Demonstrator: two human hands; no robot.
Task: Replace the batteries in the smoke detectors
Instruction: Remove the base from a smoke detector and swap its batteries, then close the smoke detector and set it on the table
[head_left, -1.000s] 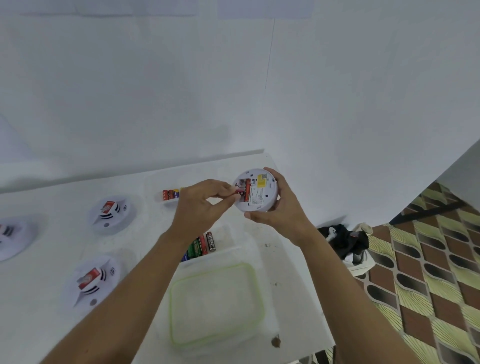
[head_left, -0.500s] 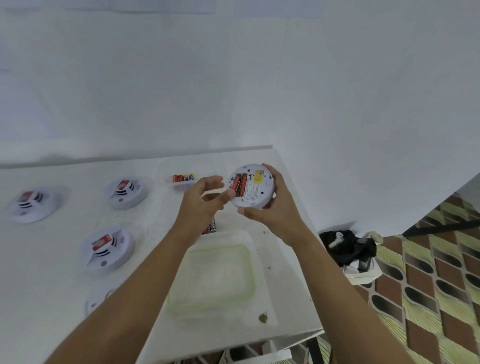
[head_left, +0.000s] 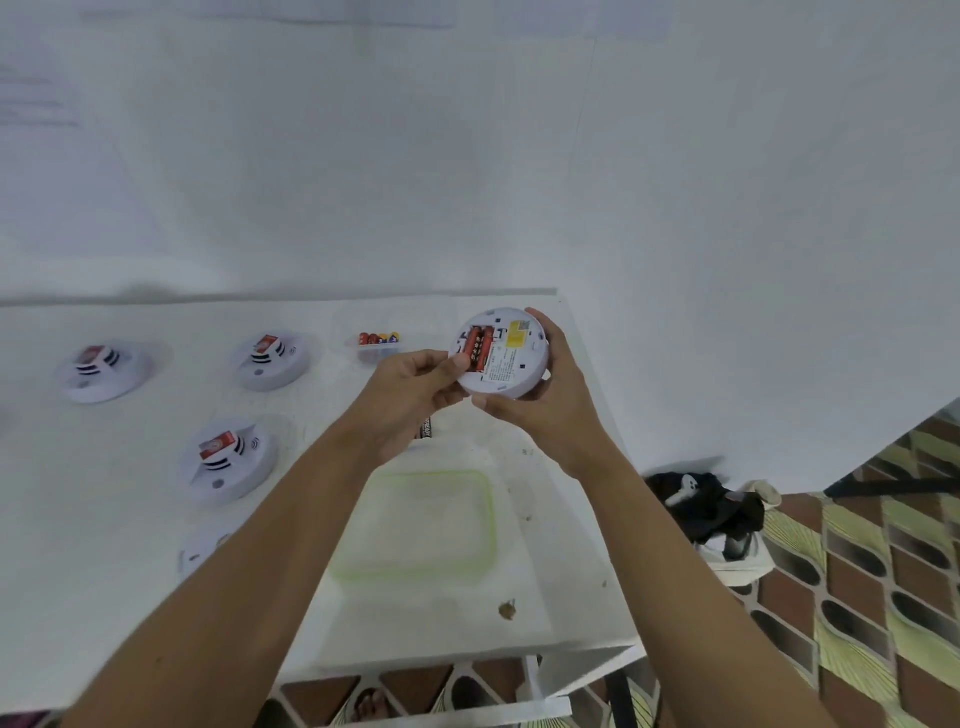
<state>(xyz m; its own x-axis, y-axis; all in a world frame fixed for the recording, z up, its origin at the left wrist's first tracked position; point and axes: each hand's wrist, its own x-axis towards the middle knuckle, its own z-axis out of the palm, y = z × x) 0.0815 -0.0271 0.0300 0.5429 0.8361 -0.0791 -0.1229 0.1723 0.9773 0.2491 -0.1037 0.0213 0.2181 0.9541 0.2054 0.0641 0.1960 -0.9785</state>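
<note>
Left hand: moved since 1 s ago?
Yes, slightly: the left hand stays just in front of the small battery tray, but it opened off the smoke detector half a second ago, and its thumb now presses the batteries again.

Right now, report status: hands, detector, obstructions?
Right hand grips smoke detector, back showing. Left hand pinches its rim beside two red batteries. Green-rimmed lid below, apart.

Bare forearms (head_left: 270, 545), left hand (head_left: 410, 395), right hand (head_left: 550, 415)
</note>
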